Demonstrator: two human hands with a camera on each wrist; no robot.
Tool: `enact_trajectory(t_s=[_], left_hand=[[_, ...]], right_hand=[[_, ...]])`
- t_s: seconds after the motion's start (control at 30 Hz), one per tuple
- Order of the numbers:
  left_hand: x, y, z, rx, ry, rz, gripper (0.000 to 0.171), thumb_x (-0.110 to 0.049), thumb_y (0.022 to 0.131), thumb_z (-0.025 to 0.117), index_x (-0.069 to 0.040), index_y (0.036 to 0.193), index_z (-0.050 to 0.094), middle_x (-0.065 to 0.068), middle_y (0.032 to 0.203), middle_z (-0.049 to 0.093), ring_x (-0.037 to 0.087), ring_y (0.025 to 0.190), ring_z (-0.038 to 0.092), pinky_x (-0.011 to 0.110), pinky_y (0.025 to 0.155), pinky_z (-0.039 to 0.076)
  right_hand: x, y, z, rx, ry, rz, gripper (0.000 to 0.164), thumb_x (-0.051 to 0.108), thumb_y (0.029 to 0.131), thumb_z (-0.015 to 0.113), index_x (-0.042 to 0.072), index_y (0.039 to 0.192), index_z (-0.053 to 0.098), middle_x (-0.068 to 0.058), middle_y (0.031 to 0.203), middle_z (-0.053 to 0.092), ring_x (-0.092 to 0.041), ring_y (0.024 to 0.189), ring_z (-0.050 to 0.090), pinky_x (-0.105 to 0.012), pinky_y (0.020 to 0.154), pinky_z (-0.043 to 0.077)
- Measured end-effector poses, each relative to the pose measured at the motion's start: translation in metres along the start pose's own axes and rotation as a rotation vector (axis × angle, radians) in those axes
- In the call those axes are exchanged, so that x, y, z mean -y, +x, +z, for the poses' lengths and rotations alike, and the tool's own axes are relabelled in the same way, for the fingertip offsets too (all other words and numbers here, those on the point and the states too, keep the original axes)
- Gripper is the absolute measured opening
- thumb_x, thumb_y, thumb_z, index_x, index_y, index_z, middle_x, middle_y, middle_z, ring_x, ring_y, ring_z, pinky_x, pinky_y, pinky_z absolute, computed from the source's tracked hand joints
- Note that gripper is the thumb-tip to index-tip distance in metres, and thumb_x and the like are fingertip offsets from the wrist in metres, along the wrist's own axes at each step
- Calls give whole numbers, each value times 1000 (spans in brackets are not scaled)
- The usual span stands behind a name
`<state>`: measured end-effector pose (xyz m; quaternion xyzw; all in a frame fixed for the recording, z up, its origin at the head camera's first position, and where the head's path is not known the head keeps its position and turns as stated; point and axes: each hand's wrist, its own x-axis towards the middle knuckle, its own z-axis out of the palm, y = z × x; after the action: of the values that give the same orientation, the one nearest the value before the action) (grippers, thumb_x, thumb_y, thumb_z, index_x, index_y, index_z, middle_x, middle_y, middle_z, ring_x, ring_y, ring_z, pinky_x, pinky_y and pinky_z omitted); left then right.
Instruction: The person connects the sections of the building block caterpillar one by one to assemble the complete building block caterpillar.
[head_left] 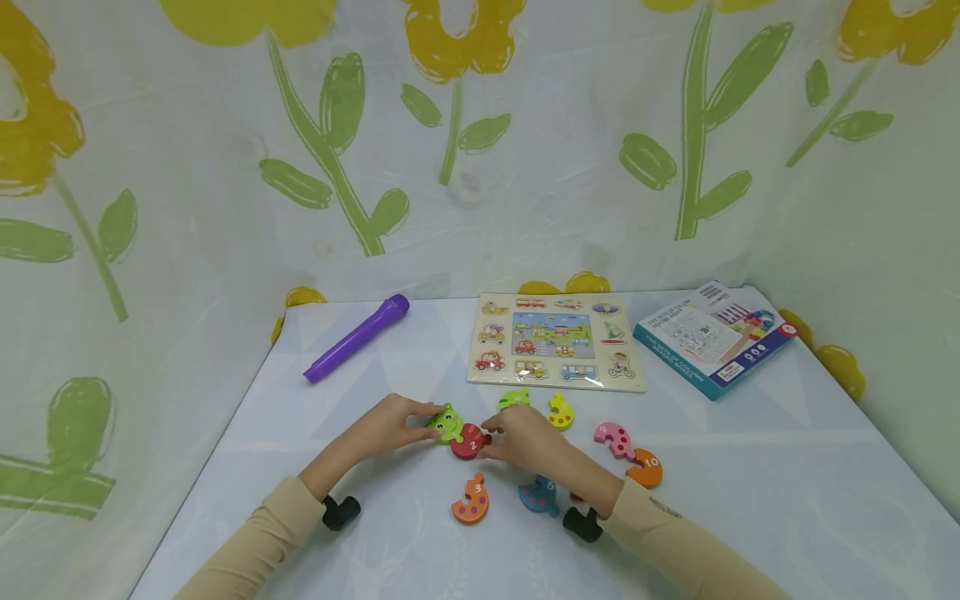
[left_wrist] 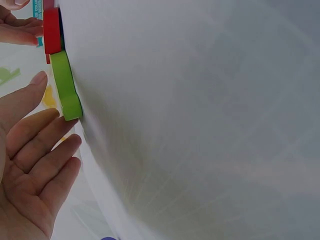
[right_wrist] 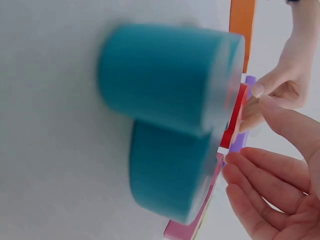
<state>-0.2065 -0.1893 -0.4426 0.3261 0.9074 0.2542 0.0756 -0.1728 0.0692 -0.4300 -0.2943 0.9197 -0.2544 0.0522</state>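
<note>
In the head view my left hand holds a green caterpillar-head puzzle piece between thumb and fingers. Against that head lies a red piece numbered 2; my right hand has its thumb and index finger about the red piece's right end. The left wrist view shows the green piece's edge by the left fingertips, with the red piece touching it. Seen from the right wrist, a blue piece fills the foreground and partly hides the red one.
Nearby lie an orange 3 piece, blue 6 piece, yellow piece, green piece, pink piece and orange 10 piece. Behind are a purple microphone, a picture puzzle board and a box.
</note>
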Motion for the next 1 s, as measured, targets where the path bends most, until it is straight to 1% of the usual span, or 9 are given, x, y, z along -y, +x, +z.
enact_trajectory(t_s=[0.2,0.3,0.4,0.5,0.63,0.73,0.83,0.87,1.0], left_hand=[[-2,2,1,23,-7,-41,41,-32,88,71,-9,122,67,15,124,62,30,117,57,38,90,53],[-4,3,0,32,-9,-57,41,-32,88,71,-10,122,67,15,125,61,30,119,56,38,91,53],[-7,4,0,39,-4,-66,42,-33,88,70,-9,122,67,15,127,60,29,120,56,41,96,49],[-8,5,0,45,17,-77,43,-35,88,70,-10,122,67,16,128,59,29,120,56,42,98,47],[-10,8,2,50,48,-83,43,-36,88,69,-10,123,67,16,128,59,29,120,56,41,98,48],[-13,9,2,49,52,-80,44,-34,88,70,-9,124,66,16,128,59,29,120,56,41,98,48],[-15,10,2,44,49,-80,45,-33,88,71,-8,125,65,15,128,59,29,121,56,41,99,46],[-16,11,2,42,49,-82,45,-33,87,71,-8,125,65,15,128,60,28,121,55,41,99,46],[-17,12,3,37,56,-85,48,-35,86,72,-8,125,65,14,127,60,28,122,55,41,100,46]], right_hand=[[-4,-8,-1,-12,32,-21,36,29,79,81,3,104,74,-8,95,74,-15,83,69,-16,66,54],[-5,-12,-2,-8,49,-31,37,28,79,81,3,105,74,-9,93,74,-9,64,64,-14,55,49],[-3,-16,-2,16,79,-18,38,28,79,81,3,107,74,-5,80,73,-5,46,48,-14,43,37],[-2,-19,-2,31,86,-14,39,29,79,80,4,108,73,-1,71,70,-3,44,43,-15,41,33],[-2,-24,0,16,72,-50,37,29,79,81,4,105,74,-1,78,73,-4,57,56,-14,49,43],[-1,-28,1,13,66,-61,36,29,78,81,4,104,75,-2,87,74,-9,74,66,-13,62,51],[4,-32,2,42,59,-42,39,32,77,82,6,105,75,-1,92,74,-12,83,68,-17,69,54],[5,-33,2,53,57,-33,40,33,77,82,6,105,75,-1,97,74,-12,90,69,-18,74,55],[12,-36,4,94,59,-11,41,33,77,82,7,107,75,0,100,73,-12,95,68,-22,79,55]])
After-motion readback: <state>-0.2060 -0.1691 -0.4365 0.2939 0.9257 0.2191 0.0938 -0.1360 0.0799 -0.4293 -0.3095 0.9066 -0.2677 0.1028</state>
